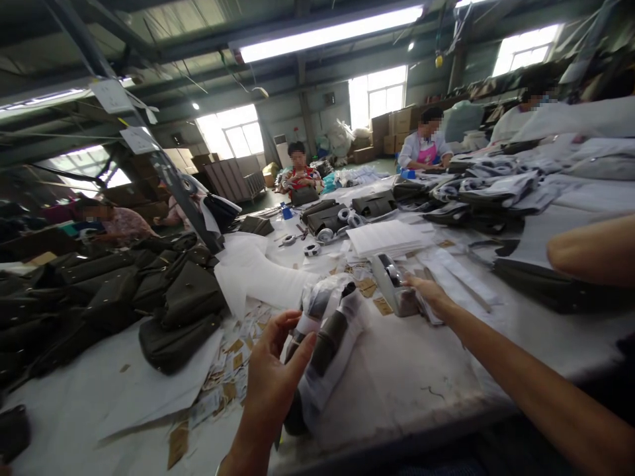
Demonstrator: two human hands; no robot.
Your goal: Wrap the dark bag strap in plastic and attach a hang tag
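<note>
1. Your left hand (pixel 272 367) is curled around the near left side of the wrapped bag (pixel 331 337), thumb on top and fingers at its far left edge, so the grip is narrow and holding.
2. That bag, dark green under clear and white wrapping, lies on the white-covered table (pixel 401 370) in front of you, slanting away to the right; a pale band shows between your thumb and fingers.
3. Your right hand (pixel 429 295) reaches forward to the grey tape dispenser (pixel 394 284), its fingertips at the dispenser's right side; you cannot tell from this view whether they grip it or pinch some tape.
4. The dispenser stands just beyond the wrapped bag and to its right, apart from it.
5. Brown tags (pixel 383 305) lie between the bag and the dispenser, and more labels are scattered left of your left hand.
6. Behind the dispenser is a stack of white sheets (pixel 389 237); white strips (pixel 459 274) lie to the right, beyond your right hand.
7. On your left, a heap of dark green bags (pixel 114 297) covers much of the table.
8. Across the table, one person in red (pixel 300 180) and another in a pink apron (pixel 426 153) are at work.
</note>
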